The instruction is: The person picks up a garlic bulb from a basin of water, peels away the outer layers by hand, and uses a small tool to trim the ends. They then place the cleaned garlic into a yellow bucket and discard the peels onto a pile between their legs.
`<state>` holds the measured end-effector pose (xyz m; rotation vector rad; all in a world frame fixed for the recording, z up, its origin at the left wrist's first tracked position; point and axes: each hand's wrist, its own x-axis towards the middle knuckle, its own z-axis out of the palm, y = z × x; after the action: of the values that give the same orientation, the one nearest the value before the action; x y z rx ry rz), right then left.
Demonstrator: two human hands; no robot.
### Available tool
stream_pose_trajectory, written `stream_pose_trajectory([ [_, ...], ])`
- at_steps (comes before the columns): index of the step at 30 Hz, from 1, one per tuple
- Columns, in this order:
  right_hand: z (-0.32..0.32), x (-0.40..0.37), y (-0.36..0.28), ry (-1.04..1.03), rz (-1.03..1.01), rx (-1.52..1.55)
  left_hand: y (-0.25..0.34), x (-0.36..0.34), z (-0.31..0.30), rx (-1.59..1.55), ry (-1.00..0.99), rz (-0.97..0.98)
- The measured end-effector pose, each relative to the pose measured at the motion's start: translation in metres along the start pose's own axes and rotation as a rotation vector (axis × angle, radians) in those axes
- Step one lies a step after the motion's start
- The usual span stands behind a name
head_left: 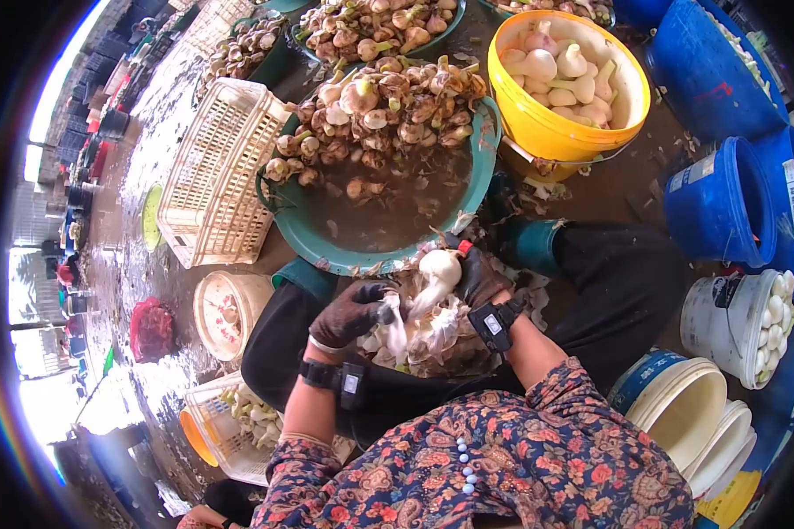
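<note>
My right hand [483,279], in a dark glove, is closed around a white garlic bulb [439,269] with its stem pointing down toward my lap. A small tool with a black and red handle [459,244] sticks out of the same hand. To its left, my gloved left hand [355,314] pinches a pale strip of garlic skin [397,331] beside the stem. Loose papery peelings [441,339] lie heaped between my legs under both hands. Just beyond them stands a green basin [348,256] with muddy water and a pile of unpeeled garlic [397,115].
A yellow bucket [547,141] of cleaned garlic stands at the far right. Blue buckets [710,203] and a white bucket of garlic [710,322] line the right side. Cream crates [220,167] and a round tub [216,309] sit to the left on wet ground.
</note>
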<state>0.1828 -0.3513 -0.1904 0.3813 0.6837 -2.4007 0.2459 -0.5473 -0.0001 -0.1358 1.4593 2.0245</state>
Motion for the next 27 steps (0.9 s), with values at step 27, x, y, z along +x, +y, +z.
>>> stream_pose_trajectory([
  [27,0.08,-0.02,-0.116,0.042,-0.059,-0.034,-0.035,0.203,-0.22,1.505,0.713,-0.009],
])
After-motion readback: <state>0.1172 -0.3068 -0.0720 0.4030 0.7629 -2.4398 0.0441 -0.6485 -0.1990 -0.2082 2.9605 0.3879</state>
